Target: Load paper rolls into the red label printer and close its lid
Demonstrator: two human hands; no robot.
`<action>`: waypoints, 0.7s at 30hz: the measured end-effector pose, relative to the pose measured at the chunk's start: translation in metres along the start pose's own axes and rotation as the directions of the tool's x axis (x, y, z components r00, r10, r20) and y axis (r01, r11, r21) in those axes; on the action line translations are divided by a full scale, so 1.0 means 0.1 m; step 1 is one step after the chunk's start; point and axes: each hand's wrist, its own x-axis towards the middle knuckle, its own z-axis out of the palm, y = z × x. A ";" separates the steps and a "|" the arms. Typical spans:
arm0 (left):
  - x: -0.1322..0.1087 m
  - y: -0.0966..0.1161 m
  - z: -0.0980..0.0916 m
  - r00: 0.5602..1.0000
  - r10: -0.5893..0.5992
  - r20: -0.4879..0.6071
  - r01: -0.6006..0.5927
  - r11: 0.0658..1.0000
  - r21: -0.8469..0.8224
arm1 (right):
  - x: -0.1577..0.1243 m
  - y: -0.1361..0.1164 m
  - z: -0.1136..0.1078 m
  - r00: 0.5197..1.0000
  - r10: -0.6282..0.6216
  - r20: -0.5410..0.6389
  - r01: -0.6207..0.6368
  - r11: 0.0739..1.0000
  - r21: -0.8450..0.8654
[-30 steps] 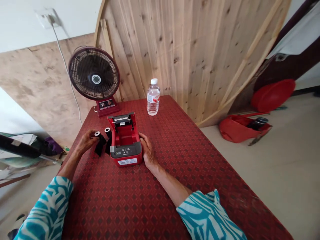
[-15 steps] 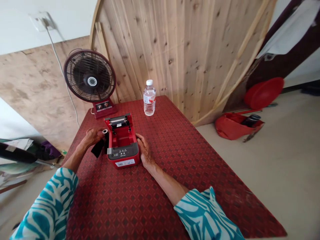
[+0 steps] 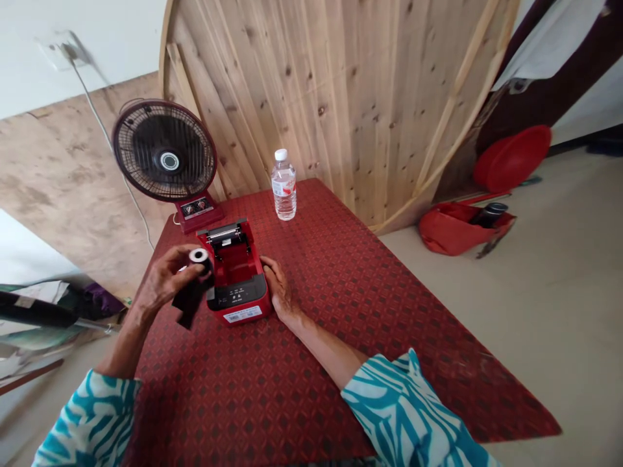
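A small red and black printer stands on the table with its lid raised, its red inner bay showing. My left hand pinches a small black roll with a white core between thumb and fingers, at the printer's left side. A loose black strip hangs from the roll. Against the printer's right side rests my right hand, its fingers wrapped along the red casing.
A dark red fan stands at the table's back left. Behind the printer is a clear water bottle. The patterned red table has a red bag on the floor to its right.
My left hand has closed on the black roll and lifted it toward the camera, with the strip hanging. My right hand stays on the printer. The view has shifted slightly.
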 end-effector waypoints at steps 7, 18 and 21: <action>0.23 0.31 0.56 0.944 0.020 0.330 -0.219 0.784 0.580 | 0.02 -0.01 0.02 1.000 -0.014 -0.005 0.014 1.000 -0.004; 0.57 0.33 0.78 0.803 -0.237 0.548 -0.293 0.644 0.707 | 0.03 0.00 0.03 0.999 -0.042 -0.005 0.042 0.999 -0.019; 0.42 0.38 0.56 0.849 -0.133 0.511 -0.245 0.758 0.604 | 0.04 0.00 0.03 0.999 -0.046 0.007 0.046 0.998 -0.030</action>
